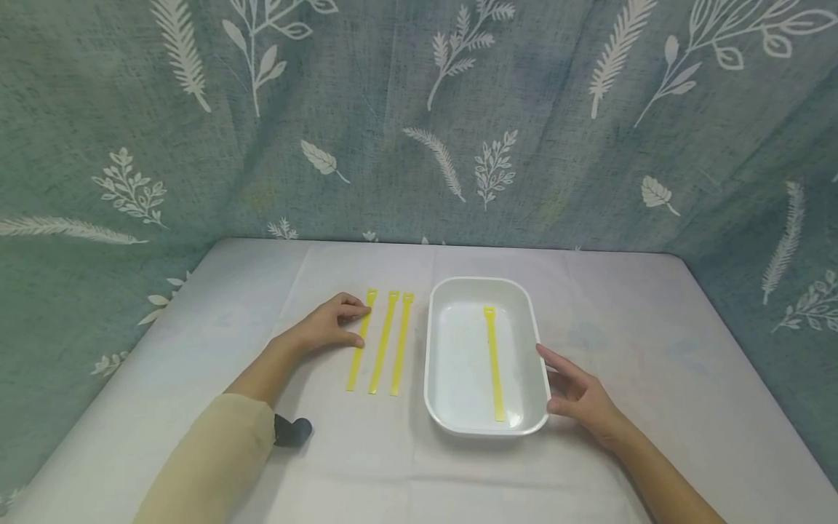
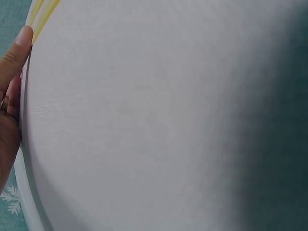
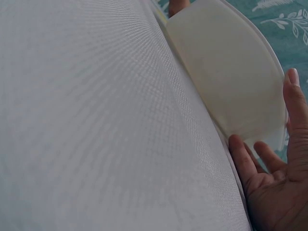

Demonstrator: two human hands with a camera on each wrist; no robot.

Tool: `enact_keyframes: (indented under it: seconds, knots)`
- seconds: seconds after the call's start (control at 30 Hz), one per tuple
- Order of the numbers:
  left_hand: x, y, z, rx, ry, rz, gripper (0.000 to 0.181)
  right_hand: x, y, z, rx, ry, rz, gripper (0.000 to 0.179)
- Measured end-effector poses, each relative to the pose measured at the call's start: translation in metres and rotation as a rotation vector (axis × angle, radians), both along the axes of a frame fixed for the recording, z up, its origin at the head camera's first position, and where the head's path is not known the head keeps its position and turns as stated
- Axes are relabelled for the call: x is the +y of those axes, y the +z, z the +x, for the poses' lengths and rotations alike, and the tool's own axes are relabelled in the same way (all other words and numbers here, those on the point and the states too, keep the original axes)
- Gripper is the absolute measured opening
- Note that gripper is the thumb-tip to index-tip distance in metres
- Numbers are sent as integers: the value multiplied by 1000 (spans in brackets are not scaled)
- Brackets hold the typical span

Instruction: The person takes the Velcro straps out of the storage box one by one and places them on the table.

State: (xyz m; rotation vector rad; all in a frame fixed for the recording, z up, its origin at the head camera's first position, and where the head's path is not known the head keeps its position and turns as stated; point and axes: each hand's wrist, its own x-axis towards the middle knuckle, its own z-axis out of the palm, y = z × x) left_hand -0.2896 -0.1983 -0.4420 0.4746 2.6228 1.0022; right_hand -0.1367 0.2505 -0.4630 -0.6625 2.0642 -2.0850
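Note:
Three flat yellow cable ties with slotted heads lie side by side on the white-covered table: the left tie (image 1: 354,370), the middle tie (image 1: 383,342) and the right tie (image 1: 402,343). My left hand (image 1: 324,324) touches the left tie, its thumb and forefinger apart along the strip. A fourth yellow tie (image 1: 494,364) lies lengthwise inside the white tray (image 1: 452,426). My right hand (image 1: 585,404) rests against the tray's right wall, fingers spread, thumb near the front corner. In the right wrist view, its fingers (image 3: 243,161) are by the tray's outer side.
A dark rounded object (image 1: 292,431) shows beside the left sleeve (image 1: 209,458). Behind the table (image 1: 609,306) hangs a green-blue curtain (image 1: 393,131) with white leaf patterns, also along both sides.

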Motion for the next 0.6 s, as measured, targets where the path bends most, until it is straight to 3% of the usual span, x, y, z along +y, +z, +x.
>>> enact_keyframes:
  seconds: [0.3,0.6]
  knots:
    - [3,4,-1,-11,-40,-4,79,0,-1,0,-3,-4,7,73]
    - [9,11,-2,-32,-27,11,83,1,0,-1,8,-5,14,73]
